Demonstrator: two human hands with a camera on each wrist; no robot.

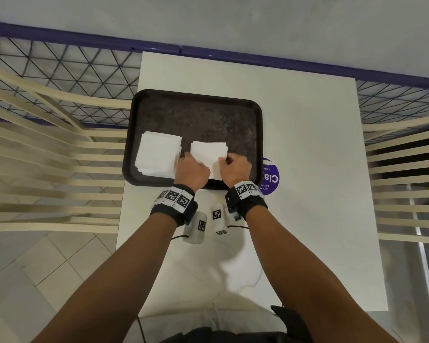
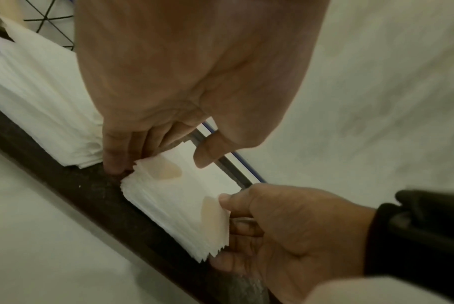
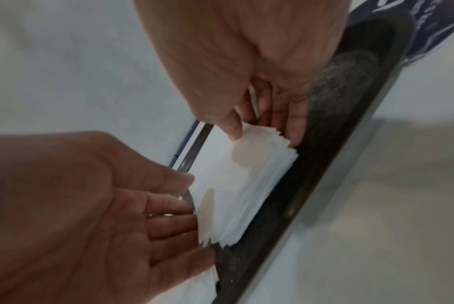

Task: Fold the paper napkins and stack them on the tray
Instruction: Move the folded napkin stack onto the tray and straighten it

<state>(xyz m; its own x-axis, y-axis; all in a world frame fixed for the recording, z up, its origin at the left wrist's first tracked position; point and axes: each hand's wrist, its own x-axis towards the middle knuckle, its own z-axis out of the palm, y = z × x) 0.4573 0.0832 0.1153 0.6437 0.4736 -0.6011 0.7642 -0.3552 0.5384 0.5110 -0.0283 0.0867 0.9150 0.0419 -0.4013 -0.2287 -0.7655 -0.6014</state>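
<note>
Hands both on the smaller napkin stack [image 1: 208,154], which sits on the dark tray [image 1: 196,112], near its front rim.

Left hand [image 1: 192,169] grips the stack's left near corner: the left wrist view shows the thumb on top and curled fingers [image 2: 116,152] at the side edge, fingertips touching the tray floor. A fingertip shows through the thin top sheet.

Right hand [image 1: 235,167] grips the right near corner: thumb [image 3: 232,125] on top of the paper, fingers under or along the side edge. Cannot tell whether the corner is lifted off the tray or just squeezed.

Stack edges are fanned, sheets slightly offset from each other, in both wrist views.

Second, larger napkin stack [image 1: 157,157] lies on the tray just left of the left hand, close beside its knuckles; contact unclear. Also loosely aligned.

Tray rests on a white table [image 1: 307,144]. Round purple sticker [image 1: 270,178] on the table just right of the right hand, partly under the tray's corner. Slatted cream chairs [image 1: 47,169] stand on both sides of the table; a purple rail with wire mesh [image 1: 60,68] beyond.
</note>
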